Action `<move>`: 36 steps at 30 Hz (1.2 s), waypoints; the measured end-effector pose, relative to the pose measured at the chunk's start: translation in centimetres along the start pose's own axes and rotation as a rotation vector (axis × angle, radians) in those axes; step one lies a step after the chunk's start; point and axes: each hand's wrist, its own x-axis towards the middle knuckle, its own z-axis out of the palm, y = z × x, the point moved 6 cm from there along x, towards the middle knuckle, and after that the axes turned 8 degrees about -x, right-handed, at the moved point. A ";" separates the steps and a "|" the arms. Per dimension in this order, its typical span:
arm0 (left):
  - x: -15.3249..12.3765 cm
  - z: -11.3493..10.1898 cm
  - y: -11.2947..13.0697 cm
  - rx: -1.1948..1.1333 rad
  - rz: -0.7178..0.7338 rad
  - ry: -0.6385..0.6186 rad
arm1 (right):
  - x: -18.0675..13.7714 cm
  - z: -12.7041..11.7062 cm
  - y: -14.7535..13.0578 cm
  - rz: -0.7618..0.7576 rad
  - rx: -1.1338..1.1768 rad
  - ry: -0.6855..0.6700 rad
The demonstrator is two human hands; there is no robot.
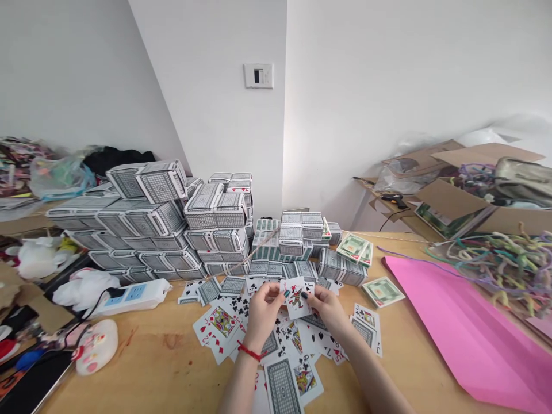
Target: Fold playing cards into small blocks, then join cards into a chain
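Observation:
Both of my hands hold playing cards up over the middle of the table. The front one is a joker with a coloured figure, and the corner of a jack shows behind it. My left hand, with a red cord on its wrist, pinches the left edge. On the right edge, the thumb and fingers of my right hand are closed. Loose playing cards lie scattered under and around my hands, some face up, some face down. One face-down card lies nearest to me, between my forearms.
Blocks built from grey-backed cards are stacked behind and to the left. Green card packs sit at right, near a pink sheet. A white power strip stands at left. Tangled yarn and a cardboard box are far right.

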 end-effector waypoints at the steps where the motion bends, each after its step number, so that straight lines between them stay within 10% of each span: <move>1: 0.1 -0.2 0.1 -0.003 0.011 0.010 | 0.0 0.2 0.0 -0.003 -0.001 -0.011; 36: -0.1 -1.3 -0.3 0.149 0.018 0.071 | -0.3 1.1 -0.2 0.014 -0.008 -0.005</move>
